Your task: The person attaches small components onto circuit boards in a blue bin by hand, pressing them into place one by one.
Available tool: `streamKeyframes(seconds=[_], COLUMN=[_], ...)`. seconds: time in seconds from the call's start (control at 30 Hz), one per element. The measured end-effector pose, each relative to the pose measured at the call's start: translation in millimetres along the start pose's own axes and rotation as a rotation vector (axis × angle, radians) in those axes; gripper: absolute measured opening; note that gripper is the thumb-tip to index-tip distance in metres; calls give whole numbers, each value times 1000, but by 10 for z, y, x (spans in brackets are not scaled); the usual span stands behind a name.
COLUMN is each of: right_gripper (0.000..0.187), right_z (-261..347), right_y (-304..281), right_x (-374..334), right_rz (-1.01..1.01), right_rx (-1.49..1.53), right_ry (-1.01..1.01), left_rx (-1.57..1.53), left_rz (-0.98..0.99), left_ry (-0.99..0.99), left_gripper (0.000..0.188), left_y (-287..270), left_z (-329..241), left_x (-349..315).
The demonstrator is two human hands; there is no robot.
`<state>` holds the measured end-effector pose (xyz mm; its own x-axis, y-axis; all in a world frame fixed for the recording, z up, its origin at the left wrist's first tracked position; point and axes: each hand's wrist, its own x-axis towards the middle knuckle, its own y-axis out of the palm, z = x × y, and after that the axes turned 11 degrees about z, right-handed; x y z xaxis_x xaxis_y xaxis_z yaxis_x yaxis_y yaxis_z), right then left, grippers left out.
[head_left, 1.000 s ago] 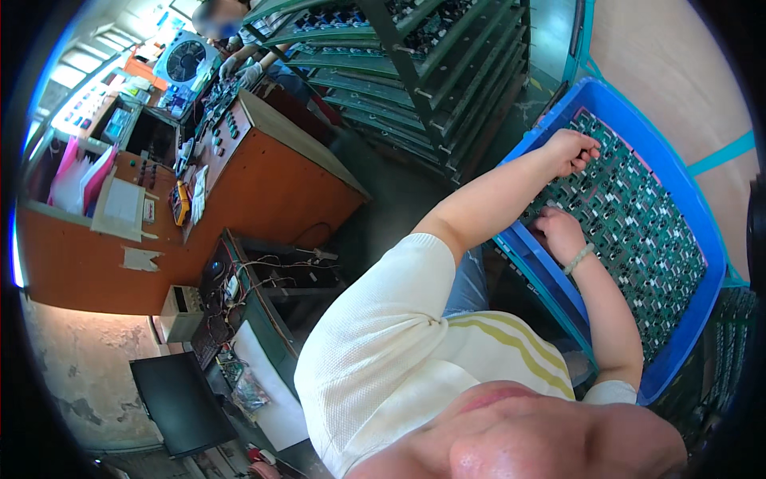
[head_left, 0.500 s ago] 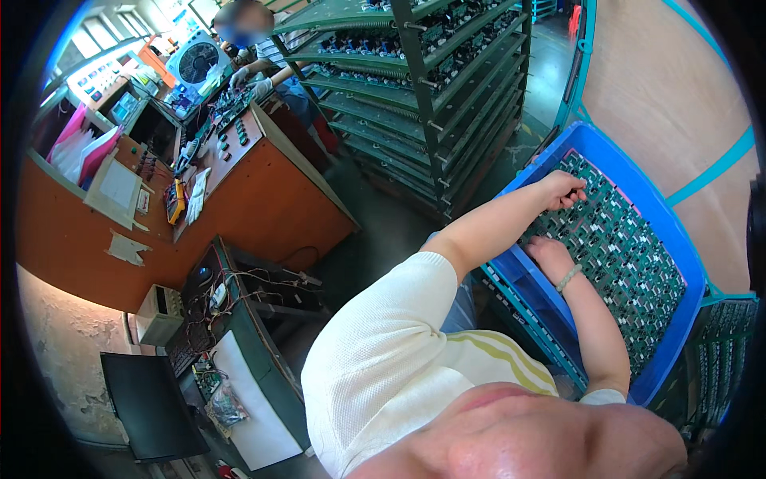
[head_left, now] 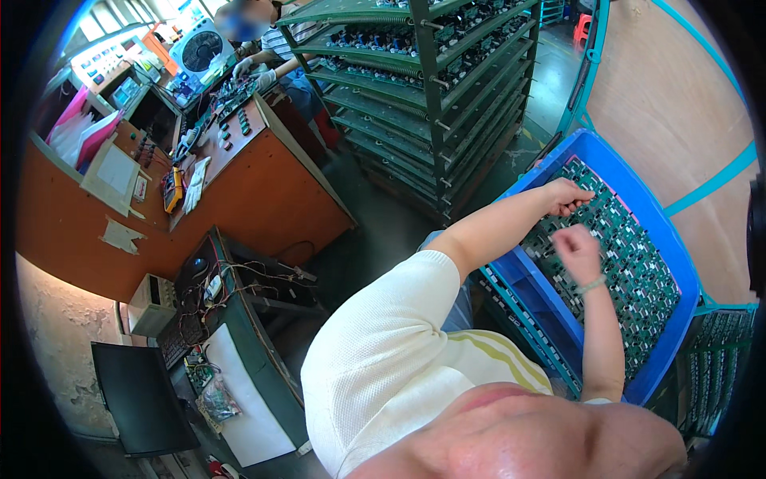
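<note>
A blue plastic bin (head_left: 685,315) at the right holds rows of small green circuit boards (head_left: 638,275) packed with black and pale components. Over the boards at the bin's far end is my left hand (head_left: 568,197), its fingers pinched together at their surface; whatever is between the fingertips is too small to name. My right hand (head_left: 579,249), with a pale bracelet on the wrist, is raised above the boards just nearer to me. Its fingers look curled and are somewhat smeared by motion, so anything in them cannot be made out.
A green metal rack (head_left: 435,104) with loaded upper shelves stands beyond the bin. At the far left, a gloved person (head_left: 275,56) works at a brown bench (head_left: 263,188). A dark monitor (head_left: 144,399) and a cable-strewn table (head_left: 255,375) lie lower left. A wooden panel (head_left: 670,104) borders the right.
My right hand has lifted off the near part of the boards and moved right, its fingers now curled. My left hand has shifted slightly right, still pinched. The view has turned a little.
</note>
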<state>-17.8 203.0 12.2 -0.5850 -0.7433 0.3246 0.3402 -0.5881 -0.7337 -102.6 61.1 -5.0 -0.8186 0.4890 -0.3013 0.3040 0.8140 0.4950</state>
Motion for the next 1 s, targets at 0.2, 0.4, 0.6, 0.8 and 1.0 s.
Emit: streamKeyframes(seconds=[0.2,0.4,0.6,0.8,1.0], right_gripper=[24,18,12,9,13], right_z=[-403,-479,-352,-266,-449], right_y=[-329,-373,-421,-519,-508], right_x=[-36,-110,-162,-338,-657], right_rz=[-338,-240,-208,-139,-40], right_rx=[331,447,312,99,375], right_ry=[257,289,302,276,328], left_rx=[66,113,91,86,-30], left_rz=[246,393,440,438,367], left_ry=[-40,-70,-83,-195,-266], left_gripper=[24,24,24,36,21], left_y=[66,110,123,226,186], left_z=[77,122,168,170,218], left_x=[-1,1,11,-54,108])
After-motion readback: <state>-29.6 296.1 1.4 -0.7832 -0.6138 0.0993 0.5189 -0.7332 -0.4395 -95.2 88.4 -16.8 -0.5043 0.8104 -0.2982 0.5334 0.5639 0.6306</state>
